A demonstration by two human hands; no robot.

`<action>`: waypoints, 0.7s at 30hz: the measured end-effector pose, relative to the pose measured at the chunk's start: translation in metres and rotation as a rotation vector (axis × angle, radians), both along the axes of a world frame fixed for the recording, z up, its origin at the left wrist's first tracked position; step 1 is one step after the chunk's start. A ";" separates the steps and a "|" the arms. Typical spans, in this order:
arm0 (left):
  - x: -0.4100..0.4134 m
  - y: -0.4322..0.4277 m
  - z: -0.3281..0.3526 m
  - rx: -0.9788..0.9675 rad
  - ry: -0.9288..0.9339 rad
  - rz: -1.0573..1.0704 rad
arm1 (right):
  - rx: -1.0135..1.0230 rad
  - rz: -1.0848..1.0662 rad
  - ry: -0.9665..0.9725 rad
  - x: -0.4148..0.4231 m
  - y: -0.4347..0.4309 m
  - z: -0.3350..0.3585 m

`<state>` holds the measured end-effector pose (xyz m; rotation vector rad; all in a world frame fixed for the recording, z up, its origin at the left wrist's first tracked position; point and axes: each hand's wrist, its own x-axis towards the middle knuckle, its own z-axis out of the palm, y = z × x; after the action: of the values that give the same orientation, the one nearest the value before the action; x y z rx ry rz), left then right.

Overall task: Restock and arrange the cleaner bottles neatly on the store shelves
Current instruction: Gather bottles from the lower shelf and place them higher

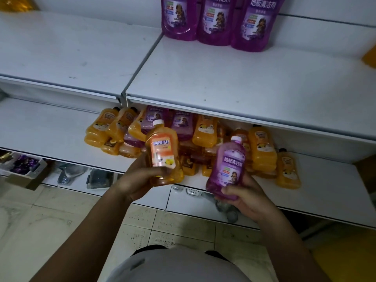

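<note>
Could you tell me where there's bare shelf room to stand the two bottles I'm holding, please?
The upper right shelf is bare in front of the three purple bottles, and the upper left shelf is nearly all bare. The lower shelf has room left of the bottle heap; the heap itself is crowded.

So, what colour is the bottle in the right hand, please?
The bottle is purple with a white cap, clearest in the head view.

Three purple plastic cleaner bottles (pixel 216 21) are lined up at 12 o'clock on the white metal upper shelf (pixel 223 82); orange and purple plastic bottles (pixel 204 130) are heaped at 6 o'clock on the lower shelf (pixel 50 131).
</note>
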<state>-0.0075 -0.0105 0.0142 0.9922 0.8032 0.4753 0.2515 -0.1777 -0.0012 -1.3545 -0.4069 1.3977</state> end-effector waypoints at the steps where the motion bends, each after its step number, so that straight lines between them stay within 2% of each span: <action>1: -0.006 -0.005 0.005 0.051 0.026 -0.013 | 0.022 0.007 -0.040 -0.009 -0.001 0.010; 4: -0.024 -0.023 0.026 0.203 0.131 0.025 | 0.101 -0.018 -0.102 -0.036 -0.006 0.040; 7: -0.041 -0.034 0.050 0.322 0.172 0.068 | 0.178 0.054 -0.275 -0.057 -0.009 0.071; 11: -0.064 -0.044 0.094 0.441 0.134 0.099 | 0.273 0.160 -0.454 -0.075 -0.015 0.103; 16: -0.077 -0.051 0.157 0.626 0.064 0.202 | 0.504 0.044 -0.566 -0.088 -0.009 0.161; 21: -0.065 -0.020 0.214 0.825 -0.003 0.342 | 0.696 -0.010 -0.622 -0.079 0.031 0.239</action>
<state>-0.0722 -0.0310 0.2283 1.6138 0.7841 1.1590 0.1724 -0.1464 0.2378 -1.1557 -1.1719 0.6758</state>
